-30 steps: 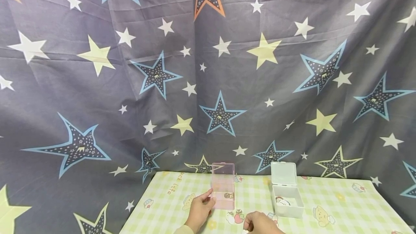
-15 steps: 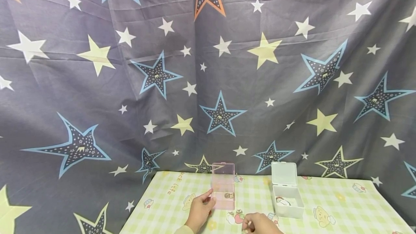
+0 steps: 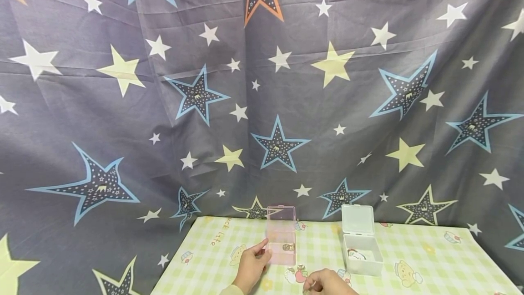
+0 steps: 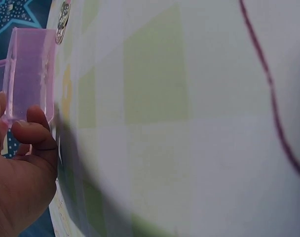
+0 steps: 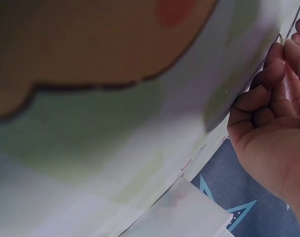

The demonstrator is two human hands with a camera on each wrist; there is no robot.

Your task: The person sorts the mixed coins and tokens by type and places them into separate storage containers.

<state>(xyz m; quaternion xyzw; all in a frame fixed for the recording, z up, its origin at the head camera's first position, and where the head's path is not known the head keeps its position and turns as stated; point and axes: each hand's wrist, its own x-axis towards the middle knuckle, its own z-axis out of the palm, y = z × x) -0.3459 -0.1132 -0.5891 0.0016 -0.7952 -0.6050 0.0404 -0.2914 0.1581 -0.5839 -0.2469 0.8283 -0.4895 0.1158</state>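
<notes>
An open pink see-through box (image 3: 281, 258) with compartments stands on the table. My left hand (image 3: 252, 267) holds its near left corner, thumb and fingers against the wall; the left wrist view shows the curled fingers at the pink box (image 4: 31, 74). Small gold-brown pieces (image 3: 288, 247) lie in one compartment. Small shiny ornaments (image 3: 301, 267) lie on the cloth before the box; one patterned metallic ornament (image 4: 62, 22) appears in the left wrist view. To the right, my right hand (image 3: 327, 282) pinches a small thin shiny thing (image 5: 281, 37) between thumb and forefinger, mostly hidden.
An open white box (image 3: 364, 265) stands right of the pink one, its lid (image 3: 358, 219) raised. A round white-and-red piece (image 3: 355, 254) is inside. A green checked cloth (image 3: 446, 270) covers the table; a star-patterned curtain (image 3: 221, 140) hangs behind.
My right hand has shifted slightly at the table's near side, and its fingers have turned a little about the small thing. The left hand and both boxes stay put.
</notes>
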